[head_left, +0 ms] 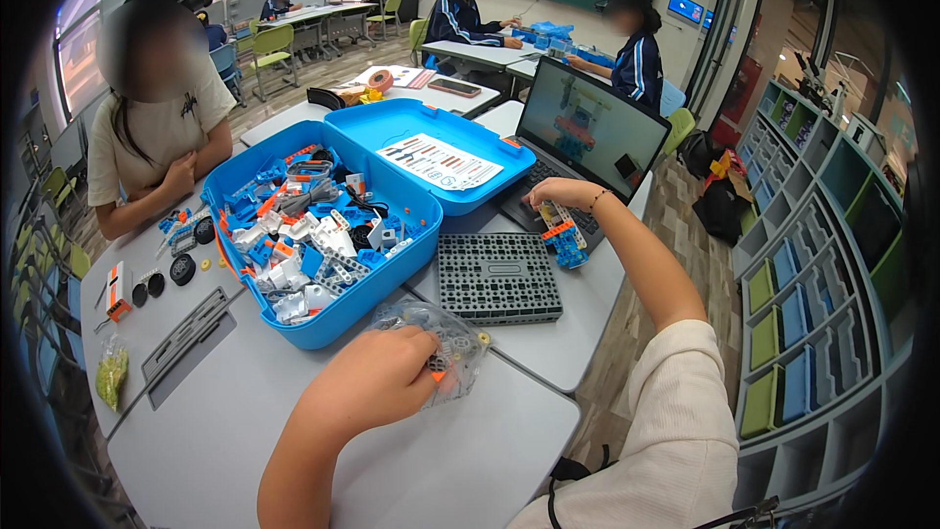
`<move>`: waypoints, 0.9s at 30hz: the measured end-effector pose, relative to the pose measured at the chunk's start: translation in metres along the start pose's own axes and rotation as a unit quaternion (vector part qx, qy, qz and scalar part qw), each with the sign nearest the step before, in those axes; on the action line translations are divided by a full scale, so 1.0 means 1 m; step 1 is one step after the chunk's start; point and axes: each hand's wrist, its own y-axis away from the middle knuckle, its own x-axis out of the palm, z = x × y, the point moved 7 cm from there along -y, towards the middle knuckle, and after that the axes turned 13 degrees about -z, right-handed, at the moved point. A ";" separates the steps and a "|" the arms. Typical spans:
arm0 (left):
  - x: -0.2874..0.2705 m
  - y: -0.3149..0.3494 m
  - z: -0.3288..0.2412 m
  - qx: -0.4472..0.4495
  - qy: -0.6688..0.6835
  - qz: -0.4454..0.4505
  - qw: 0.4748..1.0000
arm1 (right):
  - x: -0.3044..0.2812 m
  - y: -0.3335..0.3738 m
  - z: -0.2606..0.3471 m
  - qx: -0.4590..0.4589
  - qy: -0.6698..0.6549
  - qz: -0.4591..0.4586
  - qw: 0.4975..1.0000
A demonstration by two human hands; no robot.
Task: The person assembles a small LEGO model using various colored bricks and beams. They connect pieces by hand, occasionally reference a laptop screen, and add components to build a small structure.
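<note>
While the left hand sits fingers-down on a clear plastic bag, the right hand pinches the upper end of a small block assembly. Left fingers are curled; tips partly hidden, so can't tell whether they're pressed together on anything. Bag lies on the table with grey parts inside, an orange piece showing right by the fingers.

Assembly is blue, orange and white, tilted, at the near right edge of the laptop. Can't tell if it touches the laptop. Screen shows a similar-looking coloured model.

Between the hands: a dark grey perforated block, flat on the table, just beyond the bag. Left of it, a blue bin full of mixed white, blue, orange and grey parts plus cables. Its lid is open behind, printed sheet lying in it.

Further left: black wheels, a long grey tray, a bag of yellow-green bits. A co-worker in a pale T-shirt sits there, arms bent. Past the lid, a phone and a pink tape roll. Shelving far right.
</note>
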 end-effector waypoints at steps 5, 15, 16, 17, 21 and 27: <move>0.000 0.000 0.000 -0.003 0.001 -0.004 1.000 | 0.002 -0.003 -0.003 0.011 0.005 0.005 1.000; 0.001 -0.001 0.000 -0.002 0.001 0.002 1.000 | 0.004 0.004 0.004 0.021 0.008 0.018 1.000; 0.001 -0.001 0.001 -0.004 0.000 0.001 1.000 | 0.004 0.005 0.005 0.017 0.010 0.016 1.000; 0.001 -0.001 0.000 0.000 -0.002 0.003 1.000 | 0.002 0.005 0.005 0.013 0.016 0.012 1.000; 0.000 0.000 0.000 0.014 -0.008 -0.002 1.000 | -0.018 0.015 0.001 0.001 -0.006 -0.023 1.000; 0.002 -0.001 0.002 0.006 -0.003 -0.006 1.000 | -0.063 0.045 -0.041 0.069 -0.060 -0.049 0.995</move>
